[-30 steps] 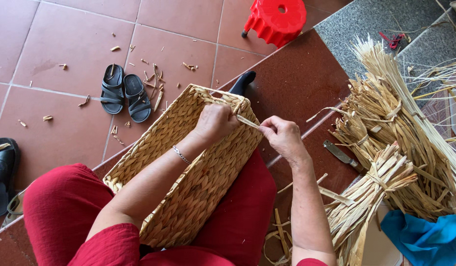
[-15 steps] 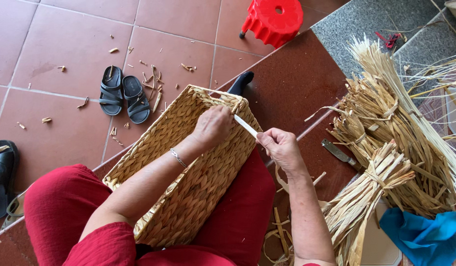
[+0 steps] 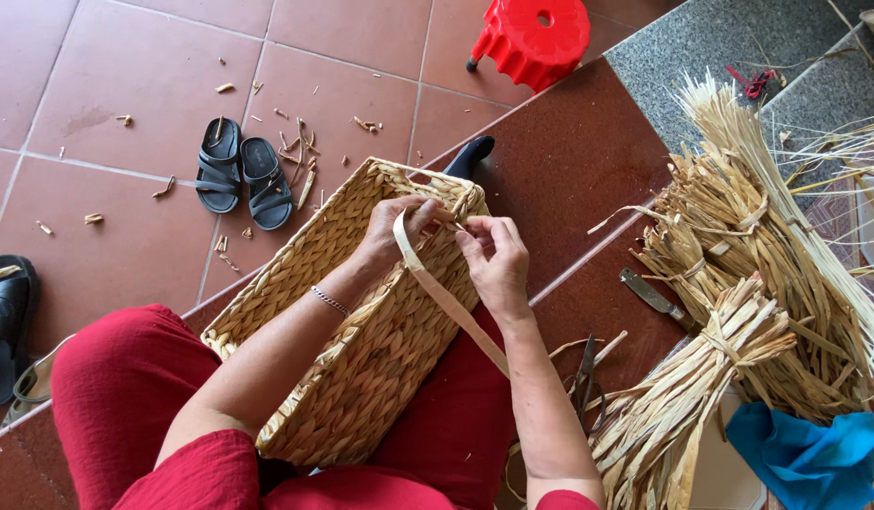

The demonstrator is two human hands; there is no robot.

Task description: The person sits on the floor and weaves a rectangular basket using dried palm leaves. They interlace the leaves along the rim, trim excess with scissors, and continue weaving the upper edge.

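Observation:
A rectangular woven straw basket (image 3: 361,321) rests tilted on my lap, over red trousers. My left hand (image 3: 395,229) grips the basket's near rim at its far corner. A flat pale straw strip (image 3: 443,298) loops from under that hand down toward my right forearm. My right hand (image 3: 494,260) pinches the strip's upper end against the rim, fingertips touching those of the left hand.
Bundles of dried straw (image 3: 739,321) lie to the right, with a blue cloth (image 3: 803,456), scissors (image 3: 584,373) and a knife (image 3: 651,294) near them. A red plastic stool (image 3: 534,38), a black sandal pair (image 3: 242,177) and straw scraps sit on the tiled floor.
My right hand has come back toward the rim and met the left hand. The strip, held taut and short before, now hangs in a long loop.

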